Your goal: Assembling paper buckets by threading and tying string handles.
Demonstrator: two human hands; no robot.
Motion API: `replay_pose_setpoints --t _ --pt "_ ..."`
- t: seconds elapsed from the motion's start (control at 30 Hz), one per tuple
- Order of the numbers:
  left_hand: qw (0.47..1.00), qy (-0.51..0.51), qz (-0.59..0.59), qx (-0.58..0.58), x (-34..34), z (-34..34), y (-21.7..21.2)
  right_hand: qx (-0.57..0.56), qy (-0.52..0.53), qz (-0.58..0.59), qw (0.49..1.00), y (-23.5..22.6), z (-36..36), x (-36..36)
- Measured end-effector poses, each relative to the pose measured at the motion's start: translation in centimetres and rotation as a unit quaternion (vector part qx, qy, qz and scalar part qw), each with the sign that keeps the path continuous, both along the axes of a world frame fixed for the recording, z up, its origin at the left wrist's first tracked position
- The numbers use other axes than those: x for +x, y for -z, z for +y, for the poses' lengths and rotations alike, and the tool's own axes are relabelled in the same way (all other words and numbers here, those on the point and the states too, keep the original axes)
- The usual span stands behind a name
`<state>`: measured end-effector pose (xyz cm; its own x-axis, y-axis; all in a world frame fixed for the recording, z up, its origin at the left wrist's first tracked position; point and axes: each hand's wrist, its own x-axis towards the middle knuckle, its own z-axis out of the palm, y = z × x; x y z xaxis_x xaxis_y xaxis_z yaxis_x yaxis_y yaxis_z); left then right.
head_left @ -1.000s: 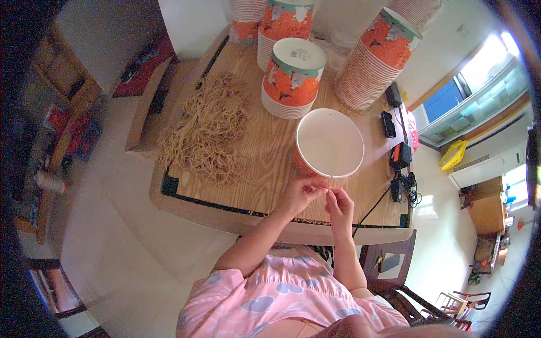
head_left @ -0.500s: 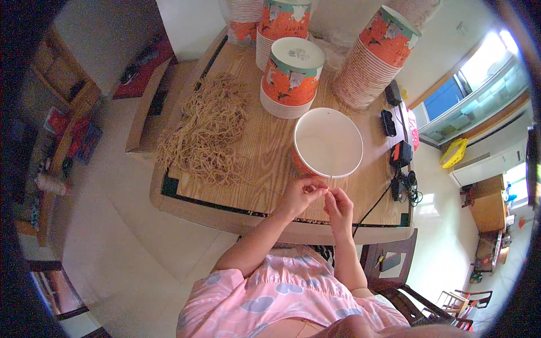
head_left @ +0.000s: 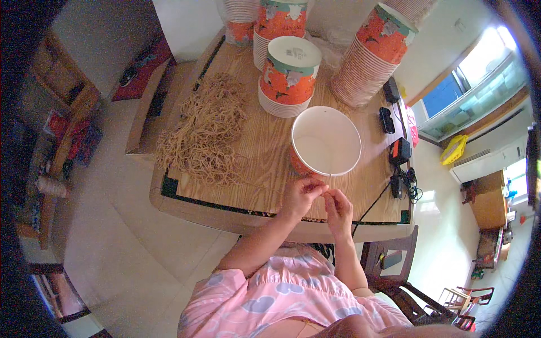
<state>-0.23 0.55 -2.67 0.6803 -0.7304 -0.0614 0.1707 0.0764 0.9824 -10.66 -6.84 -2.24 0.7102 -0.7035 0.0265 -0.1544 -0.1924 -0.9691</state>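
A paper bucket (head_left: pixel 327 139), white inside and orange outside, stands mouth up near the table's front edge, tilted slightly towards me. A thin tan cord (head_left: pixel 330 176) shows at its near rim and runs down to my fingers. My left hand (head_left: pixel 304 194) is closed in a pinch just below the rim, fingertips on the cord. Close beside it, my right hand (head_left: pixel 339 209) also pinches the cord, with fingertips meeting the left ones. The cord's end is hidden in the fingers. Left of the bucket lies a tangled pile of tan cords (head_left: pixel 203 135).
Upside-down stacks of orange and green buckets stand behind: a short stack (head_left: pixel 289 79), another (head_left: pixel 280 25) and a tall stack (head_left: pixel 369 53) at right. Black adapters (head_left: pixel 400 152) and cables lie along the wooden table's (head_left: pixel 265 146) right edge. A dark chair (head_left: pixel 389 256) stands at right.
The view has shifted slightly. Both hands stay pinched together below the bucket's near rim, with only a small movement of the fingers.
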Motion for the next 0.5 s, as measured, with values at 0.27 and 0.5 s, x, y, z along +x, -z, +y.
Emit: replay_pose_setpoints --t 0.27,0.5 --pt "0.98 0.034 0.197 -0.001 0.5 -0.5 -0.3 0.045 0.014 -0.013 0.999 0.5 -0.2 0.1" --pt "0.998 0.041 0.047 0.006 0.4 -0.2 0.3 0.077 0.009 -0.045 0.996 0.6 -0.1 0.2"
